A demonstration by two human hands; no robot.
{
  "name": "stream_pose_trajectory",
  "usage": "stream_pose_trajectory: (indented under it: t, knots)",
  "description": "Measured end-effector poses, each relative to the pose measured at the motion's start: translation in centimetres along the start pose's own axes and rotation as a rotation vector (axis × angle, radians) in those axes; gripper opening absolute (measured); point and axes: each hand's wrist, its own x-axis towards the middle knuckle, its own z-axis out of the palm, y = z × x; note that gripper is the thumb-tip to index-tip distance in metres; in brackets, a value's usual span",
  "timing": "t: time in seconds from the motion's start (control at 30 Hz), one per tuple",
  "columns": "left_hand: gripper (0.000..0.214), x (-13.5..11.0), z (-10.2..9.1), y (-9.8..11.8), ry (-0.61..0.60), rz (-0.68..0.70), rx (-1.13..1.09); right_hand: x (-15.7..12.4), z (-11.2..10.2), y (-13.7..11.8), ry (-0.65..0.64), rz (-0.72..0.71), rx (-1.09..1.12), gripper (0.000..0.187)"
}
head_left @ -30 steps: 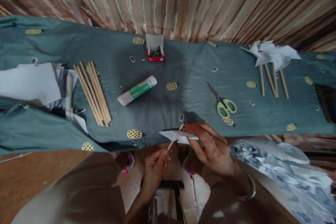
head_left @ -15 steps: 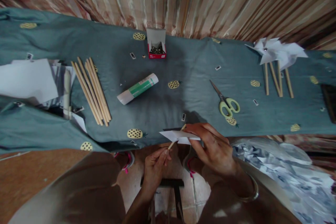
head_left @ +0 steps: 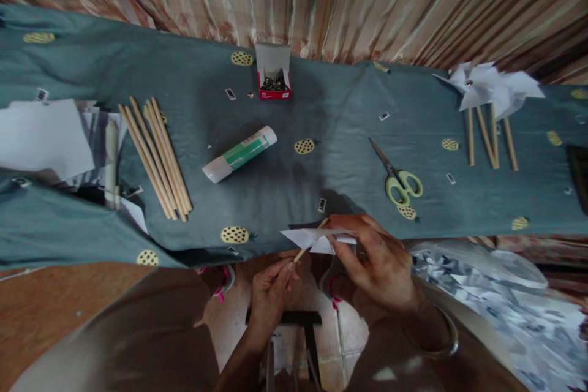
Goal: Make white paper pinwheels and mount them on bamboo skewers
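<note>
At the near edge of the table my left hand (head_left: 271,294) pinches the lower end of a thin wooden stick (head_left: 303,251) that slants up to the right. My right hand (head_left: 376,260) is closed on a folded white paper pinwheel (head_left: 310,237) lying across the stick's upper end. Farther out on the teal cloth (head_left: 321,116) lie a glue stick (head_left: 239,154), green-handled scissors (head_left: 395,176) and a small open red box of pins (head_left: 274,81).
A bundle of wooden sticks (head_left: 156,156) lies at the left beside white paper sheets (head_left: 43,138). Finished white pinwheels on sticks (head_left: 489,104) rest at the far right. Crumpled silver plastic (head_left: 496,294) sits at the lower right. A striped curtain hangs behind the table.
Both hands keep their grip and barely move. The view has drifted slightly, so the table's objects sit a little higher in the picture.
</note>
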Motion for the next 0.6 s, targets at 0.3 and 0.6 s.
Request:
stream_pose_trajectory:
  t: [0.3,0.6]
  knots:
    - [0.048,-0.6,0.1,0.2,-0.053,0.039,0.014,0.5,0.6,-0.1,-0.036,0.507,0.380,0.015]
    - [0.047,-2.4,1.3,0.5,-0.142,0.085,-0.098,2.7,1.9,1.9,-0.125,0.651,0.661,0.024]
